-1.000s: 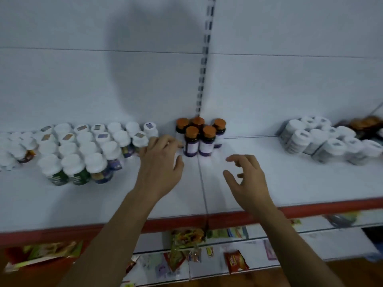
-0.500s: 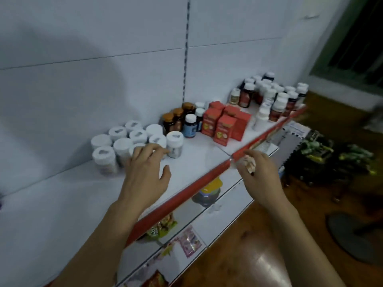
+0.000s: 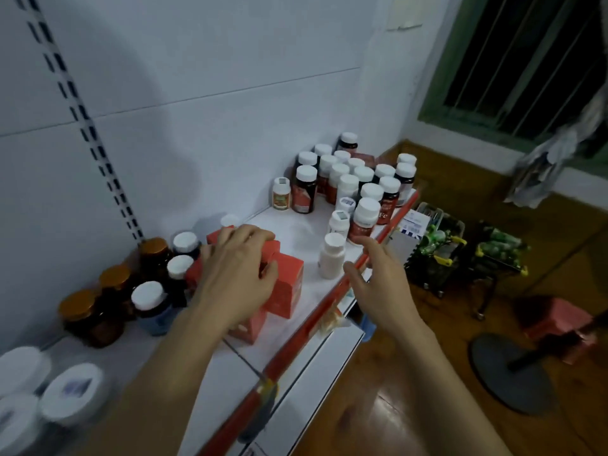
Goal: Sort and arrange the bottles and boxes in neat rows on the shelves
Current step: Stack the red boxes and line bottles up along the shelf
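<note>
Several red boxes [image 3: 287,284] stand clustered on the white shelf [image 3: 296,235]. My left hand [image 3: 235,271] lies over their tops, fingers spread and relaxed, touching them. My right hand [image 3: 378,278] hovers open above the shelf's red front edge [image 3: 316,311], holding nothing, just right of a small white bottle [image 3: 331,256]. Amber jars with orange lids [image 3: 88,317] and dark bottles with white caps [image 3: 149,304] stand left of the boxes. A dense group of white-capped bottles with red labels [image 3: 358,189] fills the shelf's far right end.
Large white-lidded jars [image 3: 65,393] sit blurred at the lower left. A lower shelf [image 3: 316,363] juts out under the red edge. On the wooden floor to the right are small wire carts [image 3: 441,251], a pink stool [image 3: 552,317] and a round dark stand base [image 3: 510,370].
The view has swung right along the shelf. My left hand has moved from the white-capped jars to the tops of the red boxes. My right hand stays open by the shelf's front edge.
</note>
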